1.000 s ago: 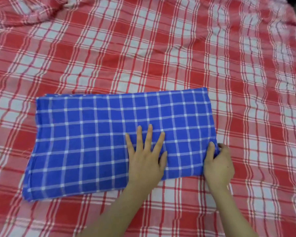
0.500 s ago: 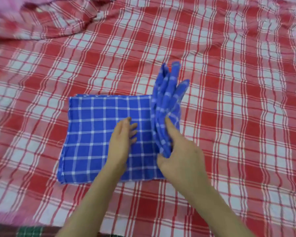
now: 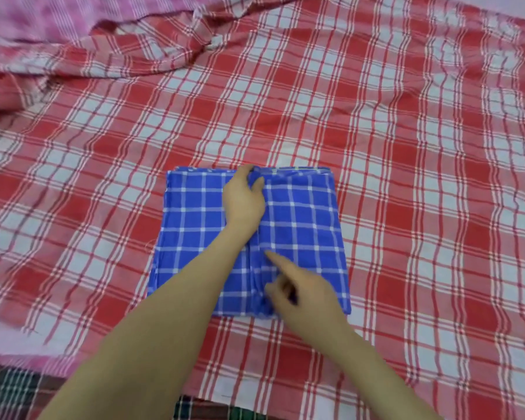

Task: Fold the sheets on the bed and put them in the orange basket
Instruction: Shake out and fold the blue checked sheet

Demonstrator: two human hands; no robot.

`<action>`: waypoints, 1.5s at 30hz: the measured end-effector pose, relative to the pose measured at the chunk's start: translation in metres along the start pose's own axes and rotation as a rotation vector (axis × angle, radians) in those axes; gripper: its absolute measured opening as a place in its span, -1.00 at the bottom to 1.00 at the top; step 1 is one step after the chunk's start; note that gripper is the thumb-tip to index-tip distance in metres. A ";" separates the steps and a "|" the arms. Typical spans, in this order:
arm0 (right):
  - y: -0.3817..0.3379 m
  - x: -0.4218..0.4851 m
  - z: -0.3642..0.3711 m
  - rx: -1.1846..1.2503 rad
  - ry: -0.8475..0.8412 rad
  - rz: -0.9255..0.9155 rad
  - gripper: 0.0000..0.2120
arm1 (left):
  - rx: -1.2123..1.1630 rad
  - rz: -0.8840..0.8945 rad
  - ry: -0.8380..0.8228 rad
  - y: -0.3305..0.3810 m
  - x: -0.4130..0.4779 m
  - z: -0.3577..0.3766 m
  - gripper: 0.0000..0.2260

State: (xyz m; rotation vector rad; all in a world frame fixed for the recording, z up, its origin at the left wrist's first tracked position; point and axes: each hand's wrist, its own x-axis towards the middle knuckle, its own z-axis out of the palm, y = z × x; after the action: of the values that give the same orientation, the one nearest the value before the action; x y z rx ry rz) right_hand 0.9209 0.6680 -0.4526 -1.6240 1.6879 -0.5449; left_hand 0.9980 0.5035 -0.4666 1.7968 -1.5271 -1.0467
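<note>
The blue checked sheet (image 3: 303,225) lies folded into a rough square in the middle of the bed, with a flap edge running down its centre. My left hand (image 3: 244,201) is at the far end of that edge, fingers curled over the sheet's far border and thumb against the flap. My right hand (image 3: 303,295) is at the near end, index finger stretched along the fold and the other fingers curled with the thumb on the cloth; it is blurred. The orange basket is not in view.
A red-and-white checked sheet (image 3: 406,147) covers the bed under the blue one and is rumpled at the far left (image 3: 152,53). Pink fabric (image 3: 28,16) lies at the top left. Dark green plaid cloth (image 3: 15,392) shows along the near edge.
My right hand lifted the right half of the blue sheet and laid it over the left half, halving its width. My left hand slid from the middle to the far edge.
</note>
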 end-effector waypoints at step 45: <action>-0.094 0.069 0.098 0.104 0.123 0.642 -0.41 | 0.075 -0.594 0.322 -0.146 -0.133 -0.163 -0.45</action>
State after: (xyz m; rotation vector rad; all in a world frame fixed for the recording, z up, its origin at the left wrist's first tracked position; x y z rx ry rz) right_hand 1.0596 0.6073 -0.4618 -0.9063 2.0962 -0.3994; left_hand 1.2073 0.6504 -0.4696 2.4103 -0.8658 -0.8923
